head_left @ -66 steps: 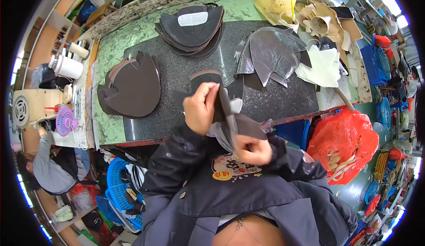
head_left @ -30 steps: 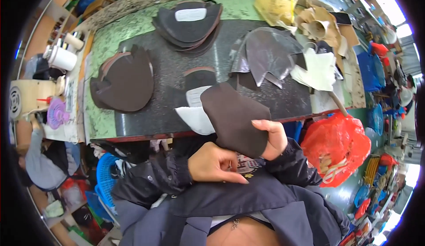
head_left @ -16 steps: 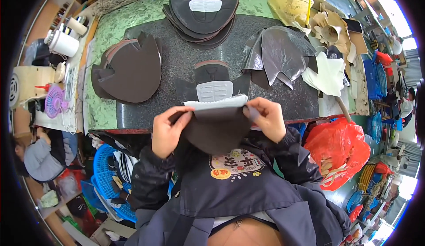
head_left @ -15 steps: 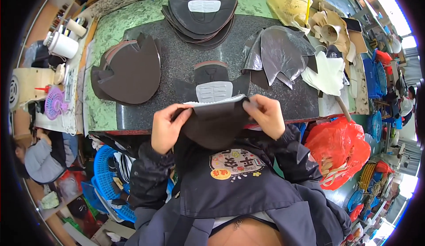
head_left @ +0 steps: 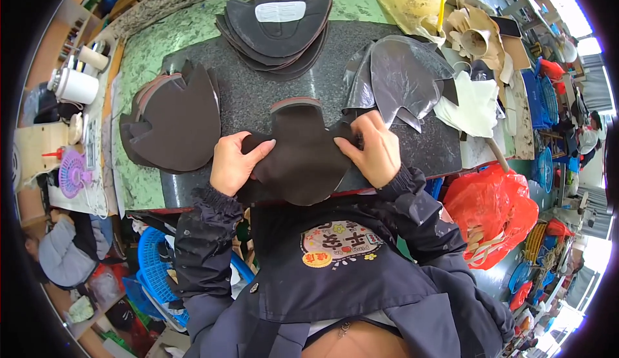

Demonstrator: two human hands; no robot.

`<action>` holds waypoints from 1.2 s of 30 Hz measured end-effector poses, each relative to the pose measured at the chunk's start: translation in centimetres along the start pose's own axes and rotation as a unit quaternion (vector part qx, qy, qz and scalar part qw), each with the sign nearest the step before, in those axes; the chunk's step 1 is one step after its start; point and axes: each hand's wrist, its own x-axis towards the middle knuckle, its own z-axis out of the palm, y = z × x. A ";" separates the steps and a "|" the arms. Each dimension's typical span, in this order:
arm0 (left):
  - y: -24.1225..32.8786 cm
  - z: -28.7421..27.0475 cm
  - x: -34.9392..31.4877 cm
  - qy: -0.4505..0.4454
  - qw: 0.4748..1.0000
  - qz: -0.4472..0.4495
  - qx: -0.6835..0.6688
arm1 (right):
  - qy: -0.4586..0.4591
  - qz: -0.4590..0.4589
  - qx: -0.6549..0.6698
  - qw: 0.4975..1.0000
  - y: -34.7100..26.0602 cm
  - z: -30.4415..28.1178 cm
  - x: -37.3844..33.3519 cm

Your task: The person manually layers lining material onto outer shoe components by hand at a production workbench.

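A dark brown shoe-upper piece (head_left: 300,158) lies spread at the near edge of the dark stone slab (head_left: 248,110), its lower end over the edge. My left hand (head_left: 231,163) pinches its left wing between thumb and fingers. At the right wing my right hand (head_left: 376,152) grips with thumb and curled fingers. The brown face covers whatever lies beneath; a reddish rim shows along its far edge. Left of it sits a stack of brown pieces (head_left: 180,123). A stack of black pieces (head_left: 274,42) with a white ribbed pad on top lies beyond.
Glossy dark pieces (head_left: 409,71) lie on the slab's right, beside white cloth (head_left: 471,103). A stained yellow container (head_left: 412,3) stands far right. Below the table are a red plastic bag (head_left: 493,213) and a blue basket (head_left: 151,258). Another person sits at the left.
The brown sheet, earlier held raised and folded toward me, now lies flat over the black part and hides its white ribbed pad. Both hands have shifted to the wings.
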 end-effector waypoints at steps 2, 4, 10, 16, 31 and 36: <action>0.9 0.2 -0.1 0.008 0.999 -0.036 0.000 | 0.024 -0.054 -0.071 0.996 -1.0 -0.4 0.2; 0.8 0.1 0.1 0.008 0.998 -0.066 0.015 | 0.027 -0.212 -0.053 0.975 -2.9 0.7 0.6; -0.1 1.2 -3.8 0.243 0.909 0.198 0.273 | -0.228 -0.302 -0.094 0.921 -3.4 4.0 -0.4; -0.7 -0.4 -5.1 0.010 0.892 0.254 0.375 | -0.335 -0.383 -0.010 0.861 -2.1 1.3 -3.9; -2.1 3.5 -5.8 -0.021 0.850 0.428 0.305 | -0.131 -0.313 -0.050 0.939 0.5 0.8 2.6; -2.0 3.7 -5.3 0.012 0.897 0.389 0.207 | -0.290 -0.339 -0.070 0.892 0.9 -0.2 -1.2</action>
